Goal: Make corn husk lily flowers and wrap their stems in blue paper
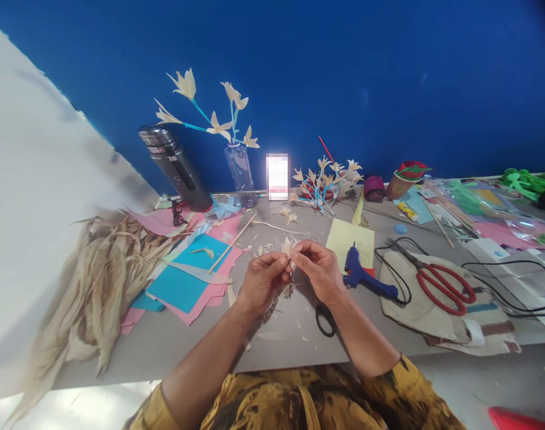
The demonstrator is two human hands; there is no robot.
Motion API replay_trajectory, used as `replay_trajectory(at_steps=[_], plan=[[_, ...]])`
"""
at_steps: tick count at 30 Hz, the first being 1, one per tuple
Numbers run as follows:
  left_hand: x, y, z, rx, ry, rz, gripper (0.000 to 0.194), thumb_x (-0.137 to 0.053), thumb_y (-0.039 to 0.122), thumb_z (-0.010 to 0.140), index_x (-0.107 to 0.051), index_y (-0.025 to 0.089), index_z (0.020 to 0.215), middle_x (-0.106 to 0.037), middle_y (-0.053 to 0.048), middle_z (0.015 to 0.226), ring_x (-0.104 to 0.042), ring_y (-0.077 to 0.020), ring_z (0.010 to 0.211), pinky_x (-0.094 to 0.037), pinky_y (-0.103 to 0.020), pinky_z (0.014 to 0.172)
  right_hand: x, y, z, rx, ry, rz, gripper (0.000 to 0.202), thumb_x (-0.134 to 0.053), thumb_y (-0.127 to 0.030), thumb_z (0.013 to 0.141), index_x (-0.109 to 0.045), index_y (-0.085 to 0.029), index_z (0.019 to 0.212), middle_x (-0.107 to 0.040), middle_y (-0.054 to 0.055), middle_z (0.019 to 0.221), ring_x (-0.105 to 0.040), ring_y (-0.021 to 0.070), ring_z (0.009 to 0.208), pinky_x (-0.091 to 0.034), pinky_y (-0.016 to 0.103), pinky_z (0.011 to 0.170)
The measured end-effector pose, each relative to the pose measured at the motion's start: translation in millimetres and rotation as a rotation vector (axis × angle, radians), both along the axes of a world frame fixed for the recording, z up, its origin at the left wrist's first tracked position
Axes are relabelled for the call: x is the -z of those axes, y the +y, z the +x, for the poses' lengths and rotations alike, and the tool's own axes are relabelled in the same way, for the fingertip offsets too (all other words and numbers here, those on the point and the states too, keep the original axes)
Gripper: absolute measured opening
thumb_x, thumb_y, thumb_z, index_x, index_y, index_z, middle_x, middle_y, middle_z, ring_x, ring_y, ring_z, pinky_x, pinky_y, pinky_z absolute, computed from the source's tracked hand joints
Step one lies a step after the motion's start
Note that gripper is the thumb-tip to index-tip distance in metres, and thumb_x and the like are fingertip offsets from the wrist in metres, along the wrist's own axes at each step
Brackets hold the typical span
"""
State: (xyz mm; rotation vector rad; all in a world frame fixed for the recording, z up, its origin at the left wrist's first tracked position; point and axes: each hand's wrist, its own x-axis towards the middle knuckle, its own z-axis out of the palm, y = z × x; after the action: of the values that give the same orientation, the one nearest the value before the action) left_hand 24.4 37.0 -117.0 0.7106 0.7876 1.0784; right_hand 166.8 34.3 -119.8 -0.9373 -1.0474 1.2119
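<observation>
Work on the pale flower (288, 245) looks part done: the left hand (264, 276) and right hand (320, 270) pinch it between their fingertips above the worktop (147, 352), with no stem visible on it. Blooms (185, 83) on blue stems (203, 111) in the clear bottle (240, 173) seem finished, as does the smaller cluster (320, 185), while loose heads (291, 218) nearby appear stemless; no brand or label is legible, and the bright screen (278, 177) is blurred out.

Flower (288, 245) — papery, softly matt
</observation>
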Motion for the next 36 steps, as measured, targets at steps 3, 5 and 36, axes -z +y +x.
replay_trajectory(at_steps=[3,5,36], plan=[[3.9,0.4,-0.6,-0.018,0.037,0.036,0.022,-0.087,0.028,0.067,-0.076,0.012,0.078,-0.065,-0.002,0.065,-0.056,-0.0075,0.054,-0.045,-0.02,0.055,2.1,0.0,0.6,0.007,-0.032,0.017,0.025,-0.079,-0.041,0.077,-0.068,-0.02,0.082,-0.066,-0.001,0.069,-0.062,0.0142,0.062,-0.05,0.026,0.06],[5.4,0.3,-0.8,-0.038,0.082,0.063,0.021,-0.086,0.027,0.068,-0.077,0.012,0.079,-0.066,-0.003,0.065,-0.057,-0.0083,0.054,-0.045,-0.021,0.055,2.4,-0.1,0.8,0.029,-0.063,0.021,0.023,-0.079,-0.039,0.077,-0.068,-0.02,0.081,-0.066,0.0,0.071,-0.062,0.0139,0.061,-0.049,0.026,0.06],[0.7,-3.2,2.1,-0.189,0.325,0.095,0.016,-0.082,0.03,0.069,-0.077,0.016,0.073,-0.067,-0.003,0.062,-0.055,-0.0105,0.054,-0.044,-0.024,0.057,-1.6,-1.7,-0.7,0.16,-0.324,0.149,0.01,-0.07,-0.03,0.081,-0.071,-0.021,0.077,-0.067,0.003,0.082,-0.059,0.016,0.071,-0.045,0.028,0.064]])
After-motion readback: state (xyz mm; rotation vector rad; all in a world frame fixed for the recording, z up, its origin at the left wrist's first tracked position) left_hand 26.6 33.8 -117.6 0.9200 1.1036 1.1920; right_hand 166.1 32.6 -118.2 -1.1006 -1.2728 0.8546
